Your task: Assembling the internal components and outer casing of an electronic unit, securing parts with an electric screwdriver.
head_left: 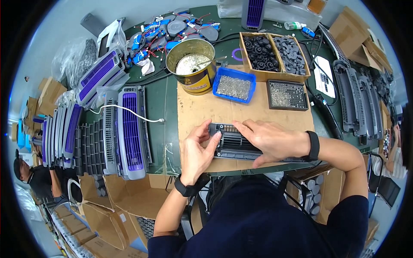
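A long dark grey slatted plastic housing (231, 141) lies along the near edge of a cardboard sheet (195, 114), its inner side facing up. My left hand (198, 149) grips its left end, thumb pressed on the corner and fingers round the outer edge. Spanning the middle is my right hand (271, 139), with fingers at the far side and thumb at the near side; it covers much of the part. Beyond the hands stand a blue tray of small screws (233, 87), a black box of small metal pieces (287, 95) and a yellow-black tin (195, 84) holding pale paste.
A divided carton (275, 71) holds black and grey plastic parts. A black power screwdriver (327, 116) lies to the right, near grey housings (348, 99). Purple-grey units (131, 133) and a white cable (133, 112) are at left. Wired blue-grey parts (172, 32) are piled behind. Another person (36, 176) is far left.
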Motion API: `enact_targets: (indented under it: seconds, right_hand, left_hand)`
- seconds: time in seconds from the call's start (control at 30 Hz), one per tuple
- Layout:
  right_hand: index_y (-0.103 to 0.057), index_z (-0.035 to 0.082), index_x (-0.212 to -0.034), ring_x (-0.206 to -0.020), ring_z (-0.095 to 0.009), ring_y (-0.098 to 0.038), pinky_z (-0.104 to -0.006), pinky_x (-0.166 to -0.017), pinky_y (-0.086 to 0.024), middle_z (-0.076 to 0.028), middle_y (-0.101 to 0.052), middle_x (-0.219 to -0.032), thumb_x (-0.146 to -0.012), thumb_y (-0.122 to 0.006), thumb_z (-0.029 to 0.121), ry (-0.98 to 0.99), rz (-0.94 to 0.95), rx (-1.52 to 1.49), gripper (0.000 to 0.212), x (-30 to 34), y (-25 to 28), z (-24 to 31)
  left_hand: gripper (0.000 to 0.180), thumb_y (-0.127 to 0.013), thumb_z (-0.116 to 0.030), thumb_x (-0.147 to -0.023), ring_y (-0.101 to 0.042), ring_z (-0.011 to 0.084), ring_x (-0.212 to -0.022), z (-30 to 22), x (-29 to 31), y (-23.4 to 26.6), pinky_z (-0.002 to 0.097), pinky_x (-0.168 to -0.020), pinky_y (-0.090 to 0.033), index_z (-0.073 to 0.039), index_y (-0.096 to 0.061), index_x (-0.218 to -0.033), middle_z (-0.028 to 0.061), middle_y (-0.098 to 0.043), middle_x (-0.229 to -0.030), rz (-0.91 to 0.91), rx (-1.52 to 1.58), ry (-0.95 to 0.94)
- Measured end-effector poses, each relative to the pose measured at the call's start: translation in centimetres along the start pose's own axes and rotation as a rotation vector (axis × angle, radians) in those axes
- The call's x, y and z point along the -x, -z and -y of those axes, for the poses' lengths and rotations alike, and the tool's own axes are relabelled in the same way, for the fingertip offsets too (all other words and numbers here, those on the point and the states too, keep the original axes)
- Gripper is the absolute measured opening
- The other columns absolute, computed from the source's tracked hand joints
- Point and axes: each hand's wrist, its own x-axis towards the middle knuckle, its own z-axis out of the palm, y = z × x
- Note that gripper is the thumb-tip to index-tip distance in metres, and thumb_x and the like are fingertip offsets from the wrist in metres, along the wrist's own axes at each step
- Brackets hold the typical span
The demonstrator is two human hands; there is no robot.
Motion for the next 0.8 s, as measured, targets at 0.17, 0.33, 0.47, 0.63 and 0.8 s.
enact_targets:
  seconds: [0.17, 0.33, 0.47, 0.63, 0.8]
  right_hand:
    - [-0.054, -0.007, -0.122, -0.102, -0.040, -0.058, -0.0436, -0.088, -0.048, -0.025, -0.060, -0.107, -0.071, -0.081, 0.031, -0.098, 0.193, -0.108, 0.068, -1.8, 4.4, -1.0]
    - [-0.067, -0.005, -0.081, -0.071, -0.038, -0.065, -0.0452, -0.064, -0.052, -0.022, -0.064, -0.075, -0.074, -0.069, 0.008, -0.124, -0.330, 0.253, 0.015, -7.2, 3.2, -5.1]
    - [-0.066, 0.003, -0.067, -0.068, -0.033, -0.068, -0.0407, -0.061, -0.054, -0.016, -0.065, -0.067, -0.073, -0.064, 0.009, -0.198, -0.543, 0.551, 0.008, -9.4, 0.7, -7.5]
    - [-0.068, 0.003, -0.069, -0.066, -0.032, -0.068, -0.0400, -0.062, -0.054, -0.016, -0.066, -0.068, -0.072, -0.064, 0.008, -0.230, -0.565, 0.563, 0.007, -9.5, 0.5, -8.4]
    - [-0.067, -0.001, -0.069, -0.069, -0.035, -0.067, -0.0419, -0.063, -0.054, -0.020, -0.066, -0.075, -0.064, -0.069, 0.004, -0.196, -0.616, 0.435, 0.008, -9.4, 0.7, -8.5]
  left_hand:
    - [0.038, -0.072, -0.015, -0.083, -0.066, 0.0230, -0.085, -2.3, -2.6, 1.1, 0.0330, -0.079, -0.053, 0.001, -0.064, -0.116, 0.0157, -0.068, -0.097, 0.073, -0.283, -0.115]
    - [0.019, -0.065, -0.022, -0.085, -0.069, 0.0326, -0.072, -6.6, -10.0, -1.2, 0.0402, -0.064, -0.054, -0.006, -0.074, -0.092, 0.0165, -0.069, -0.078, 0.016, -0.769, -0.397]
    - [0.019, -0.065, -0.019, -0.079, -0.068, 0.0385, -0.075, -4.7, -13.8, -4.4, 0.0461, -0.070, -0.055, -0.001, -0.071, -0.081, 0.0232, -0.067, -0.078, 0.170, -1.102, -0.341]
    - [0.018, -0.066, -0.017, -0.076, -0.067, 0.0386, -0.073, -3.2, -14.3, -5.1, 0.0471, -0.065, -0.054, 0.000, -0.069, -0.075, 0.0221, -0.067, -0.076, 0.067, -1.015, -0.442]
    - [0.013, -0.069, -0.016, -0.074, -0.067, 0.0374, -0.071, -3.0, -14.7, -4.8, 0.0461, -0.064, -0.054, -0.004, -0.071, -0.072, 0.0208, -0.067, -0.074, 0.064, -0.969, -0.425]
